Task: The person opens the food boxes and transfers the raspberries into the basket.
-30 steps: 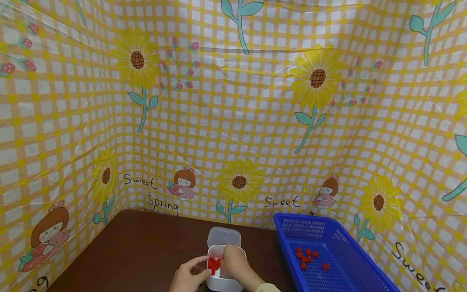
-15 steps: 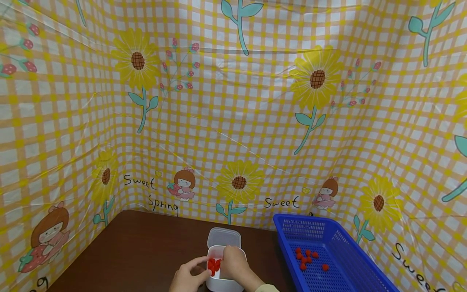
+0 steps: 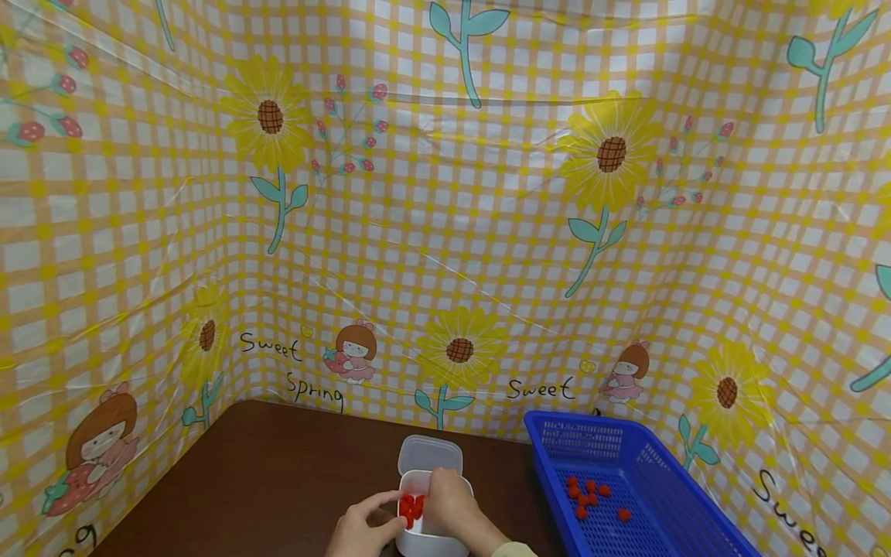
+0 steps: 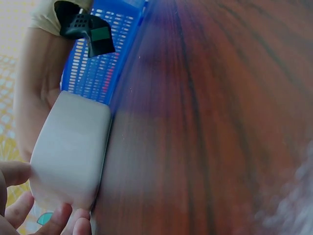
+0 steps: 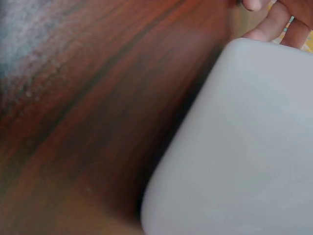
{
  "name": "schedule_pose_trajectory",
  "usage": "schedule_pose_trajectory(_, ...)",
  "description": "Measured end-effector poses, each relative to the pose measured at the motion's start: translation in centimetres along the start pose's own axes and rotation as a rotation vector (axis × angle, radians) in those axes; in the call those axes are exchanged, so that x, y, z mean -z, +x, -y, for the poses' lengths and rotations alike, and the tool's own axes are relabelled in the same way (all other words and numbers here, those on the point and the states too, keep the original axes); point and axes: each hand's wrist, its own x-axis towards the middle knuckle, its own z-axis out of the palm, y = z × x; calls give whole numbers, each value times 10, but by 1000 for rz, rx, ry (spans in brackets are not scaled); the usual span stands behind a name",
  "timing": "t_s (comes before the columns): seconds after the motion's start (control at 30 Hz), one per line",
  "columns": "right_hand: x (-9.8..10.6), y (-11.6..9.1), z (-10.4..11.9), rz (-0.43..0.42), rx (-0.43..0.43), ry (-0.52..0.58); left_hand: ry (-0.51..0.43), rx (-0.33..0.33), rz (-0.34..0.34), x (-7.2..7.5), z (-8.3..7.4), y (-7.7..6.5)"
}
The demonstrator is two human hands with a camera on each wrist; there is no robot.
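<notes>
White container (image 3: 431, 545): one, rounded-cornered and open-topped, standing on the surface in front of the person, directly between the left grip and the right grip. Left grip (image 3: 365, 526): bare hand, grasping the container at its left side, thumb and forefinger set apart from each other at the rim; the left wrist view shows further fingertips against the container's outer wall. Right grip (image 3: 452, 507): bare hand, lowered into the container from the right, the back of the hand uppermost; its fingertips are hidden, so whether it is clenched, released or grasping a piece cannot be told. Red pieces (image 3: 407, 510): a small group inside the container, in its left part, just beside the thumb and forefinger of the left grip and to the left of the right grip; exact count unclear. Lid (image 3: 431, 456): translucent, rounded, off the opening, just beyond the container and ahead of both grips. Blue basket (image 3: 647, 534): long, perforated, to the right of the right grip and apart from it. Red balls (image 3: 592, 499): several on the basket floor, most clustered toward the side nearer the right grip, one lying apart farther right. Sleeve (image 3: 513, 549): pale cuff, behind the right grip. Surface (image 3: 278, 480): dark brown, wood-grained, beneath both grips. Cloth (image 3: 487, 255): yellow-checked, printed with sunflowers, hanging beyond and to either side of the grips.
</notes>
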Motion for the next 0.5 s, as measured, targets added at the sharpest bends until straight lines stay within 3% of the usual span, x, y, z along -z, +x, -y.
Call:
schedule_pose_trajectory(0.23,13,1,2,20,-7,46,9,8,-9,-1,-3,0)
schedule_pose_trajectory(0.5,32,2,1,21,46,81,35,20,-23,-1,-3,1)
